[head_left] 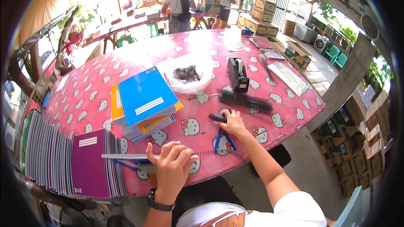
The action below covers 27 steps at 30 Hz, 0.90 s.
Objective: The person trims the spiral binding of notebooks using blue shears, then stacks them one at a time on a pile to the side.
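My left hand [170,162], with a dark watch at the wrist, is closed over the edge of a notebook [130,156] tipped up near the table's front. A thin spiral coil [206,152] sticks out from the notebook's right end. My right hand [232,123] is to the right and farther off, its fingers curled on a black rounded object [217,117] whose kind I cannot make out. Just below that hand lie blue-handled pliers [217,142], handles spread toward me. Left of my hands rises a stack of notebooks with a blue cover [148,94] on top.
Spiral-bound notebooks [48,155] and a purple one [88,164] fill the table's left front. Beyond are a clear plastic bag [198,80] with dark coils, a black tape dispenser [238,75] and black coils [246,101]. Cartons [353,143] stand right; people work behind.
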### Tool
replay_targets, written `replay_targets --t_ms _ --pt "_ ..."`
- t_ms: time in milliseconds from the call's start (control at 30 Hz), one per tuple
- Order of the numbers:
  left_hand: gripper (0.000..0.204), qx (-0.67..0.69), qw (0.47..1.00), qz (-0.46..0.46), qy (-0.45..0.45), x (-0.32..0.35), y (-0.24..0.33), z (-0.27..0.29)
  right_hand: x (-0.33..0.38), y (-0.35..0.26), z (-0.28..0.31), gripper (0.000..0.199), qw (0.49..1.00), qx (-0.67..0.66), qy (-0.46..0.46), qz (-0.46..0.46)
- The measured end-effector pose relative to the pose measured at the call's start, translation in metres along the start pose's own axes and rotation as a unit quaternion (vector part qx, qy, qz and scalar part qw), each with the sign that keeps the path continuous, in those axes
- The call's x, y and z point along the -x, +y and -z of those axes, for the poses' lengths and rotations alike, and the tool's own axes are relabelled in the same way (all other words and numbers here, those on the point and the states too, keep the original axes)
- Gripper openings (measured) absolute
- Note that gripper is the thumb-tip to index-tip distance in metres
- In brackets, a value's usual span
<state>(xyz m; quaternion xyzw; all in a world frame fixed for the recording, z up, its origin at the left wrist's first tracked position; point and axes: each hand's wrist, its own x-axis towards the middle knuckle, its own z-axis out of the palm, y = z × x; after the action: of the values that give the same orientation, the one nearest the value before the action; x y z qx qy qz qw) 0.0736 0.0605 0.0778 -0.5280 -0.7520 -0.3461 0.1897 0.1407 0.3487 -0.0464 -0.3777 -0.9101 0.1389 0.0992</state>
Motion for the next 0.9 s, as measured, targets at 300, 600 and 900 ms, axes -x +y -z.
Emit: replay_targets --t_ms 300,600,900 --pt "0.021 -0.006 0.999 0.025 -0.030 0.003 -0.006 0.003 0.000 -0.013 -0.018 0.074 0.998 0.041 0.046 0.013" --pt "0.029 -0.014 0.999 0.020 0.024 0.004 -0.014 0.006 0.025 -0.044 0.041 0.065 0.951 -0.268 -0.088 0.129" --pt "0.022 -0.023 0.997 0.030 0.064 0.012 -0.036 0.016 0.050 -0.079 0.066 0.064 0.733 -0.537 -0.337 0.247"
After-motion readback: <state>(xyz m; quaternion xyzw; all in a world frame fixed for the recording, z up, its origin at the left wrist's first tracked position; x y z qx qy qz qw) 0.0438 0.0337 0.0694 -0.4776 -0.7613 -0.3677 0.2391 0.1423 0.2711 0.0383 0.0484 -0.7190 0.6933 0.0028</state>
